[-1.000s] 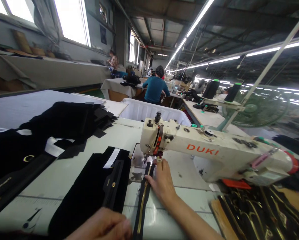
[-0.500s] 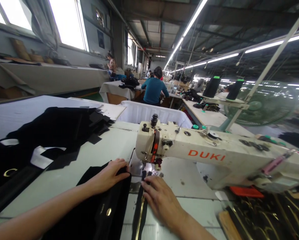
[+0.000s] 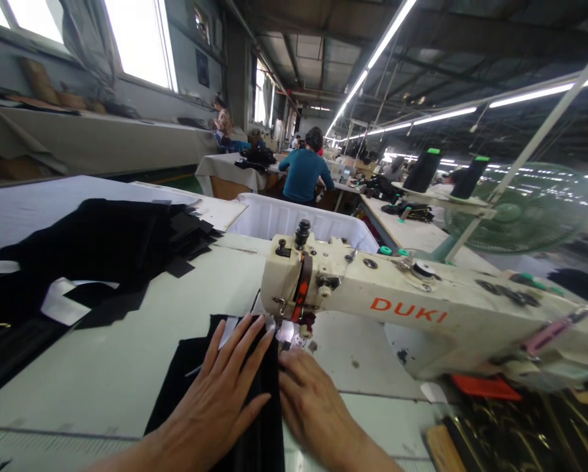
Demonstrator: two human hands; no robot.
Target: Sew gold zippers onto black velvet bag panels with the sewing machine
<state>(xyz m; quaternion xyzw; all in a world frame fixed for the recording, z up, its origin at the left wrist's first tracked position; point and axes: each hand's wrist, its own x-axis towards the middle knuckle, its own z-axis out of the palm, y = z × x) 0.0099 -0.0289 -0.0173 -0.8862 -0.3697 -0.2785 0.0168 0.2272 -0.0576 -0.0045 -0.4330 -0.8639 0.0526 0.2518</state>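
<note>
My left hand [image 3: 232, 377] lies flat with fingers spread on a black fabric piece [image 3: 176, 377], just left of the needle area. A pale strip shows on the cloth beneath those fingers. At the right edge of the fabric, my right hand [image 3: 311, 396] has its fingers bent and pressed together on the zipper tape, which is now largely covered by cloth and hand. Directly ahead of both hands stands the white sewing machine [image 3: 343, 282], its presser foot and needle partly hidden by the head.
Stacked black pieces [image 3: 111, 255] cover the table's left side. Behind the machine is a white plastic bin [image 3: 294, 213]. At lower right lie black pieces with gold strips [image 3: 514, 436] and a red item [image 3: 485, 387]. Thread cones [image 3: 421, 170] and a fan [image 3: 514, 206] stand right; a person [image 3: 306, 170] sits ahead.
My left hand has shifted right with the black fabric, laying its edge over the gold-toothed zipper tape, and has flattened out. My right hand stays near the needle, its fingers more tucked.
</note>
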